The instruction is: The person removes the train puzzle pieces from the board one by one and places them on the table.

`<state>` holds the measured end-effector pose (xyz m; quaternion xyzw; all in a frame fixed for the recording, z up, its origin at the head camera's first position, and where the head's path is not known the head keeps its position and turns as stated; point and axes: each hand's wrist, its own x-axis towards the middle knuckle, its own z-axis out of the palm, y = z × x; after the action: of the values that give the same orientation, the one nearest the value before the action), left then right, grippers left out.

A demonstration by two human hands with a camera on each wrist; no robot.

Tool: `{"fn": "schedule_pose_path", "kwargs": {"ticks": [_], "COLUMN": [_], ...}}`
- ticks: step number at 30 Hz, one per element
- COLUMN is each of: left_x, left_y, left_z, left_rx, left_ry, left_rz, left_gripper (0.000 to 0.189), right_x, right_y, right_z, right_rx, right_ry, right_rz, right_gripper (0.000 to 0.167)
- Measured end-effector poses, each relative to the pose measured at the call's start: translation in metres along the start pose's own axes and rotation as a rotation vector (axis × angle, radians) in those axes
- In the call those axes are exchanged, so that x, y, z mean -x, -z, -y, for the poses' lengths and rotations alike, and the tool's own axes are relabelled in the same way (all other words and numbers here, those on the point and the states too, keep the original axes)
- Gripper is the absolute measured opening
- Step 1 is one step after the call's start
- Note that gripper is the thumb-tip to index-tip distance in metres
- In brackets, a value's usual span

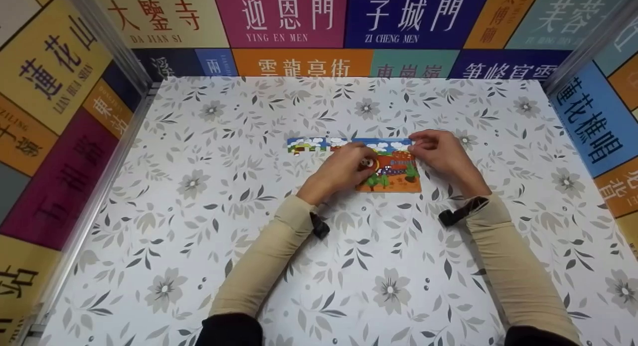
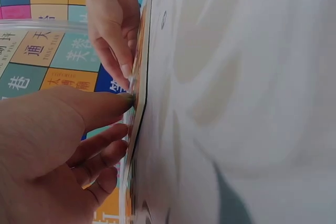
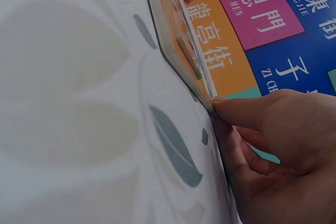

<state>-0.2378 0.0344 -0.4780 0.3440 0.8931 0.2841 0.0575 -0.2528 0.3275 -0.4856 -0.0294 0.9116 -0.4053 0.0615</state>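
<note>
A colourful jigsaw puzzle (image 1: 398,179) lies flat, its print showing blue sky, white clouds, orange ground and green plants. A narrow strip (image 1: 306,145) with a notched lower edge runs along its top toward the left. My left hand (image 1: 341,169) rests over the middle of the puzzle and covers part of it. In the left wrist view its thumb (image 2: 123,102) touches the face of the puzzle while the other fingers bend loosely below. At the upper right edge, my right hand (image 1: 438,149) pinches the border; its thumb and forefinger meet at a corner in the right wrist view.
The puzzle lies on a table (image 1: 389,266) covered in white cloth with a grey leaf and flower print. Panels with coloured blocks and Chinese lettering (image 1: 284,17) stand along the back and both sides. A small black wrist camera (image 1: 453,216) sits by each cuff.
</note>
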Motion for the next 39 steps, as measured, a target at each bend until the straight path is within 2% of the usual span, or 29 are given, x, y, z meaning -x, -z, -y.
{"fn": "schedule_pose_path", "kwargs": {"ticks": [5, 11, 19, 26, 32, 39], "left_x": [-0.006, -0.010, -0.010, -0.008, -0.012, -0.016], "left_y": [-0.002, -0.002, 0.001, 0.002, -0.006, -0.007], "left_z": [-0.004, -0.007, -0.001, -0.005, -0.010, -0.007], "left_rx": [0.000, 0.001, 0.051, 0.010, -0.034, -0.004], "left_ry": [0.015, 0.025, 0.040, 0.056, 0.068, 0.066], "left_rz": [0.000, 0.030, 0.060, 0.098, 0.071, 0.061], "left_gripper": [0.034, 0.042, 0.043, 0.049, 0.060, 0.062], "right_x": [0.001, 0.000, -0.001, 0.001, 0.001, 0.000], "right_y": [0.000, -0.001, -0.001, 0.000, 0.002, 0.000], "right_z": [0.000, 0.000, 0.001, 0.003, 0.003, 0.001], "right_rx": [-0.006, -0.011, -0.008, -0.013, -0.015, -0.021], "right_ry": [0.003, -0.001, -0.035, -0.052, -0.054, -0.052], "right_rz": [-0.002, -0.006, 0.009, 0.025, 0.017, 0.014], "right_gripper": [0.040, 0.039, 0.040, 0.043, 0.042, 0.042]}}
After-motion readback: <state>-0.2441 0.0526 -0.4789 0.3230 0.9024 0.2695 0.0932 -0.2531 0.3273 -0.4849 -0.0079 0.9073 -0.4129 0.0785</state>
